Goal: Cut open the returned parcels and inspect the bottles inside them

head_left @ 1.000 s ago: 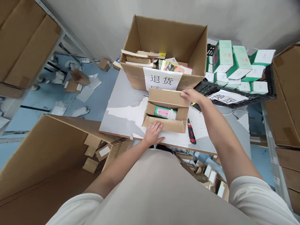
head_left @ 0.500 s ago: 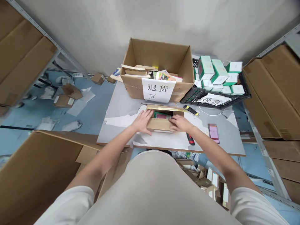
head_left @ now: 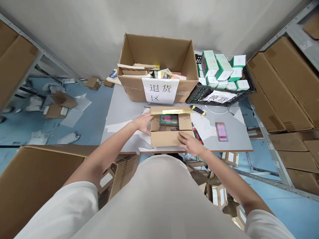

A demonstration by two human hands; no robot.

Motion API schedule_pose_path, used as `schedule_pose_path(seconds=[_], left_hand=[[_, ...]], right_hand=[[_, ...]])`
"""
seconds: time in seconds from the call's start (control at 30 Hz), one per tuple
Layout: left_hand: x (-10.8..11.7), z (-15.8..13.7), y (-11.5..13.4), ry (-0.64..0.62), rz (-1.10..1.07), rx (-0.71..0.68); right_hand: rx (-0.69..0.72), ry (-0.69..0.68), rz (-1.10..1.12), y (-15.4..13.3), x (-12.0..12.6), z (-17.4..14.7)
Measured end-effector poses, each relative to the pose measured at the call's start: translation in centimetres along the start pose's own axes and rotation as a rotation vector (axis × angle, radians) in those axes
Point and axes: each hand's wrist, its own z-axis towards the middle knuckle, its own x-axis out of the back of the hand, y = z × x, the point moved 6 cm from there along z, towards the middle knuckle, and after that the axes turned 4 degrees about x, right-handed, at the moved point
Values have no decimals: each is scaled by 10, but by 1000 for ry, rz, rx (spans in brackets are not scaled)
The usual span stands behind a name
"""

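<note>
A small cardboard box (head_left: 164, 139) lies on the table in front of me with its flaps folded outward. Inside it shows a green and pink packet (head_left: 169, 119). My left hand (head_left: 144, 122) rests against the box's left side, fingers stretched out. On the front flap, near its right corner, lies my right hand (head_left: 190, 143), with the fingers extended and holding nothing. Close to the box's right side is a red and black utility knife (head_left: 197, 134). A yellow and black utility knife (head_left: 197, 110) lies just beyond the far right corner.
A large carton (head_left: 133, 94) with a paper sign stands at the back of the table (head_left: 209, 145). Right of it, a black crate (head_left: 193, 97) holds green and white boxes. A phone (head_left: 221, 131) lies at the right. An open carton (head_left: 50, 186) stands at my left.
The box's front and side flaps are now folded out, so its inside shows more. My left hand has shifted to the box's left side, and my right hand onto the front flap.
</note>
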Motion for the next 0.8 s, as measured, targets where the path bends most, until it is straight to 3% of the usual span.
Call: schedule_pose_path(seconds=[0.13, 0.27, 0.33, 0.43, 0.53, 0.6, 0.67, 0.73, 0.8], left_hand=[[17, -4, 8, -72, 17, 95], [29, 7, 39, 108, -6, 349], [25, 25, 63, 138, 22, 314], [-3, 59, 89, -151, 90, 111], [-17, 81, 87, -253, 122, 146], [-19, 89, 83, -193, 124, 173], [-14, 89, 80, -55, 115, 193], [-4, 83, 74, 102, 93, 225], [3, 69, 64, 144, 93, 280]], right_hand=[[-35, -160, 85, 32, 20, 41], [-13, -387, -161, 40, 26, 94], [-21, -424, -264, 35, 24, 111], [-63, -449, -339, 29, 20, 121], [-89, -450, -414, 27, 25, 119], [-95, -412, -456, 25, 34, 115], [-114, -363, -490, 25, 43, 109], [-193, -301, -526, 31, 54, 101], [-326, -227, -547, 44, 64, 89]])
